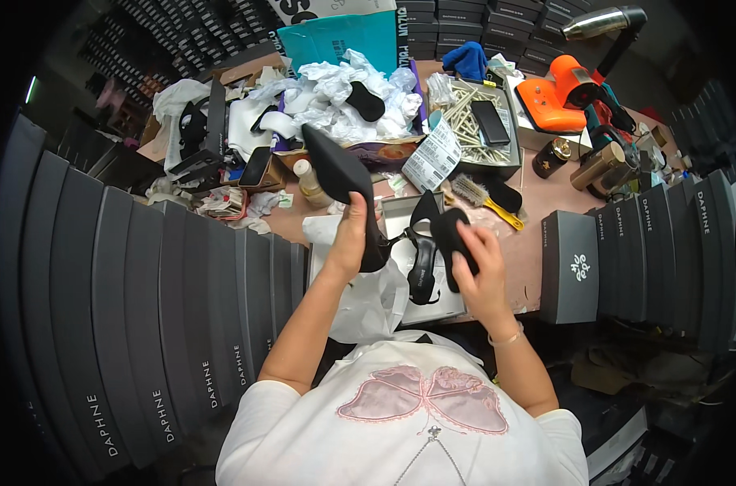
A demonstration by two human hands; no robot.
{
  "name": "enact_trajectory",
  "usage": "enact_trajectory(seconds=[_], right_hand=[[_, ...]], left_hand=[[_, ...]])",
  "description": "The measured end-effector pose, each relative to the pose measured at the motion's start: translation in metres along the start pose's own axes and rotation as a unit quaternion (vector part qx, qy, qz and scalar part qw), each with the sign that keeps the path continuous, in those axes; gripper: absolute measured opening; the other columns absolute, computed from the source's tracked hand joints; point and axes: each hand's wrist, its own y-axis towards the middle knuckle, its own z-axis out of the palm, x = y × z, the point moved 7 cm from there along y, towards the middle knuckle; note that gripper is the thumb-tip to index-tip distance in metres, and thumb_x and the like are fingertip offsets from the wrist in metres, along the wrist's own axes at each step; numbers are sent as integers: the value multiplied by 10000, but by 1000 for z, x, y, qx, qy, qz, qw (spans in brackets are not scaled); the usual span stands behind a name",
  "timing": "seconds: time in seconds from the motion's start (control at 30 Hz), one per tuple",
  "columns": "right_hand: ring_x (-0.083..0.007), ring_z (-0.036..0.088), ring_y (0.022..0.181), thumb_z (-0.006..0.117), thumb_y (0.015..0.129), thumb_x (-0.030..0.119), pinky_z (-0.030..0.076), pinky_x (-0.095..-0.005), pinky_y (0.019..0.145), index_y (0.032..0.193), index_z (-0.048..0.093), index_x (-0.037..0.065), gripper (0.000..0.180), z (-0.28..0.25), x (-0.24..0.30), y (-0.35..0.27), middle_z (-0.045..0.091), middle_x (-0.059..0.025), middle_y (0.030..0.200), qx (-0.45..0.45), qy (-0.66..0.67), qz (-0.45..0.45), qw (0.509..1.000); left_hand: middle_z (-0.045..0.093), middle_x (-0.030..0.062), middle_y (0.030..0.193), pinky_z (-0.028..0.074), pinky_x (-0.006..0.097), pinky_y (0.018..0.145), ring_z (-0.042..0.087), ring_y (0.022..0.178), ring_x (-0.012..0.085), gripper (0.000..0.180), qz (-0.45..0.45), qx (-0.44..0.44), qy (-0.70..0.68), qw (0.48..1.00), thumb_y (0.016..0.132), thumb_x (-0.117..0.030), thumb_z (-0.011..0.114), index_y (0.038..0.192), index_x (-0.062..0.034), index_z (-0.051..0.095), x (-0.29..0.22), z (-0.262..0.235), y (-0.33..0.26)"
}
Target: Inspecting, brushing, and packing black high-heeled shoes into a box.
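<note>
My left hand [351, 236] grips a black pointed shoe [335, 166], raised with its toe up and to the left. In my right hand [481, 274] is a black oval pad [450, 235], held apart from that shoe. Between the hands, a second black strappy shoe [423, 263] lies in an open shoe box [447, 306]. White tissue paper [372, 300] spills over the box's left side, below my left hand. A brush with a yellow handle [488, 201] lies just beyond my right hand, beside another dark pad [505, 196].
Rows of grey shoe boxes [181, 283] flank me on the left, with more boxes [570, 267] at right. Behind the work stand a carton of crumpled white paper [327, 93], a box of thin sticks with a phone [489, 121], an orange stand [556, 101] and jars [552, 158].
</note>
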Motion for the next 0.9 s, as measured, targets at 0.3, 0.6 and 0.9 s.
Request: enact_trajectory(seconds=[0.3,0.6,0.9], right_hand=[[-135,564,977,675,850,136,460,-272,857,1200,559,3,392,50,-84,-7,601,-46,1079,-57,454,294,839],[-200,506,1141,636,835,75,377,-328,1011,1254,511,-12,445,48,-24,22,525,-109,1263,204,328,-22,922],[-252,538,1111,717,749,119,400,-322,978,1231,590,82,499,74,27,11,543,-102,1207,395,289,-106,866]], left_hand=[[576,134,1171,356,350,1026,517,1137,211,614,106,105,46,988,996,-493,344,1247,37,525,-15,32,-27],[565,187,1231,533,461,851,630,1024,278,714,-282,312,-126,898,942,-580,352,1363,-5,393,92,43,-59],[632,45,1125,557,309,766,658,932,158,349,-166,253,-488,819,925,-355,554,1167,-103,558,134,61,-54]])
